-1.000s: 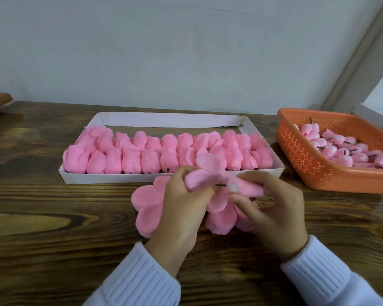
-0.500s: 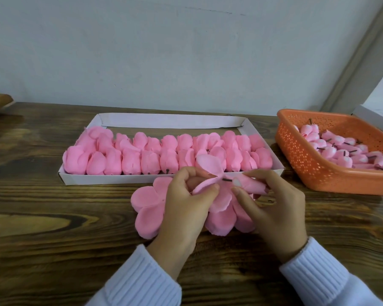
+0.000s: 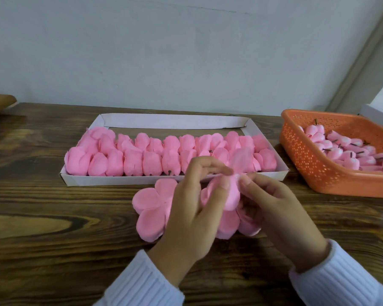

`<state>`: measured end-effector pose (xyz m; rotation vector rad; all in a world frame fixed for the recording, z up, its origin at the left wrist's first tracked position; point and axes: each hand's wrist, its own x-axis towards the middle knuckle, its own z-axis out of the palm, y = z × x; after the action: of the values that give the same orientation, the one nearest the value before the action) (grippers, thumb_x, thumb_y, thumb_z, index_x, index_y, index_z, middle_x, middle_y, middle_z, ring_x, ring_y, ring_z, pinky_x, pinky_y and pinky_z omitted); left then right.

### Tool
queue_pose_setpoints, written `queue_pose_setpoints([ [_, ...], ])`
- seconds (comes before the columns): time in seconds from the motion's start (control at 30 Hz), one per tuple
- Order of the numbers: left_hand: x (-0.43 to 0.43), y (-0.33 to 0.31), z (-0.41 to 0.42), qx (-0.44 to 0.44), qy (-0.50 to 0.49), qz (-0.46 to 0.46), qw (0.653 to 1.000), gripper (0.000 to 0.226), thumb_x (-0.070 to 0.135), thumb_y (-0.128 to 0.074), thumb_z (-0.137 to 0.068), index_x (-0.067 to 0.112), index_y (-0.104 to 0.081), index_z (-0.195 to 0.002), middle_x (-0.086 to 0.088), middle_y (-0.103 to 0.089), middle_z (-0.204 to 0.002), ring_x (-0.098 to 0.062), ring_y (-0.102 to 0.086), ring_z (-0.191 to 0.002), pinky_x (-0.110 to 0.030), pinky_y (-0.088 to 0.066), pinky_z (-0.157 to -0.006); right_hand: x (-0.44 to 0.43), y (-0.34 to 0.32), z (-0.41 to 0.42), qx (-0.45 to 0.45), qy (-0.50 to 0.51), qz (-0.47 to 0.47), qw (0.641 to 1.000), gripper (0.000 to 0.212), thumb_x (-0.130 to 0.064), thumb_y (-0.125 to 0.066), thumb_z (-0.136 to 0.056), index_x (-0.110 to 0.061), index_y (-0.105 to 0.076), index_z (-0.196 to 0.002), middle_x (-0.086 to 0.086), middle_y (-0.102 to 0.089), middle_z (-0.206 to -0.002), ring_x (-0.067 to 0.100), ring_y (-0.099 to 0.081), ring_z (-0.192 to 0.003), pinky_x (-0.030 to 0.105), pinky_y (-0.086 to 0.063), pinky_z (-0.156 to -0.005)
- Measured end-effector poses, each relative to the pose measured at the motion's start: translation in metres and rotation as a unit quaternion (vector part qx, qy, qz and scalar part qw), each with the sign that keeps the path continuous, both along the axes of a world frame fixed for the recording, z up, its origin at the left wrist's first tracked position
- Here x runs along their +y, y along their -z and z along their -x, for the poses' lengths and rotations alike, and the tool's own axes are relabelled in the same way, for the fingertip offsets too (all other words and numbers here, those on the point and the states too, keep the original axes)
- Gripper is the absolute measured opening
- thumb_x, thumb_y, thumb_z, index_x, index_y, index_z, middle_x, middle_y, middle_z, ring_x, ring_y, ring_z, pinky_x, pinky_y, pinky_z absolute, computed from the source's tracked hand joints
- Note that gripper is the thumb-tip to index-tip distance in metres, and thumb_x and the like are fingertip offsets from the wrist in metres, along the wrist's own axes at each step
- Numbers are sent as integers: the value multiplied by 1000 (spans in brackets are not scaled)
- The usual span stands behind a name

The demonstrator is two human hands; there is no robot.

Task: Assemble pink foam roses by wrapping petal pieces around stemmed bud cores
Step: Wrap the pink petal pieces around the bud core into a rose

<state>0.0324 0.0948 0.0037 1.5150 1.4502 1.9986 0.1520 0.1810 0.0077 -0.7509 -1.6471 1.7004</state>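
Left hand [image 3: 191,210] and right hand [image 3: 281,214] grips clamp 1 soft, round-lobed foam petal piece [image 3: 233,196].

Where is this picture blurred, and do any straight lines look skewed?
Head view: motion blur smears the petal piece gripped by the left hand and right hand; the white tray looks sharper; the wall trim leans at the right edge; light is soft, shadows faint.

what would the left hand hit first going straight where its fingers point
The left hand, pinching the petal piece, would likely meet the roses in the white tray first; depth is unclear.
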Motion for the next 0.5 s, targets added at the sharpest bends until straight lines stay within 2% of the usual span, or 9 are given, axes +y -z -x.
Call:
queue_pose_setpoints([
  [0.07,1,-3,1,-4,-21,-23,1000,16,28,-43,-94,23,-54,-105,12,-68,-101,-12,-65,-103,-24,-48,-90,1,-5,5,20,-22,88,996,15,-29,-68,-68,-16,-71,-61,3,-54,-56,10,-49,-51,20,-44,-49],
  [0.13,2,-8,2,-2,-39,-47,998,14,23,-41,-97,24,-52,-105,12,-68,-99,-14,-65,-102,-27,-49,-90,1,-12,11,51,-41,143,988,13,-21,-64,-67,-12,-72,-63,4,-53,-54,8,-50,-47,18,-47,-47],
  [0.27,6,-20,8,-29,-54,-91,994,17,15,-48,-94,22,-46,-109,2,-70,-100,-19,-66,-103,-27,-47,-92,-2,-18,24,104,-101,229,963,29,-17,-61,-71,2,-60,-93,10,-56,-68,12,-56,-55,21,-51,-51],
  [0.37,11,-27,12,-77,-39,-78,993,26,20,-58,-87,23,-46,-109,2,-72,-100,-14,-66,-104,-21,-48,-88,-6,-11,30,125,-138,260,948,37,-12,-60,-75,6,-54,-107,15,-58,-73,16,-59,-58,23,-52,-51],
  [0.43,15,-26,14,-126,-3,-44,991,26,24,-66,-81,25,-52,-104,3,-74,-94,-9,-68,-95,-16,-48,-81,-8,-4,33,134,-157,278,938,34,-10,-69,-78,7,-54,-102,14,-59,-66,15,-59,-53,23,-50,-47],
  [0.5,17,-21,15,-174,28,-7,984,23,25,-72,-74,31,-59,-93,4,-73,-84,-11,-69,-86,-18,-50,-74,-9,2,33,146,-174,293,929,43,-16,-89,-62,7,-63,-89,15,-59,-63,16,-60,-52,24,-52,-48],
])
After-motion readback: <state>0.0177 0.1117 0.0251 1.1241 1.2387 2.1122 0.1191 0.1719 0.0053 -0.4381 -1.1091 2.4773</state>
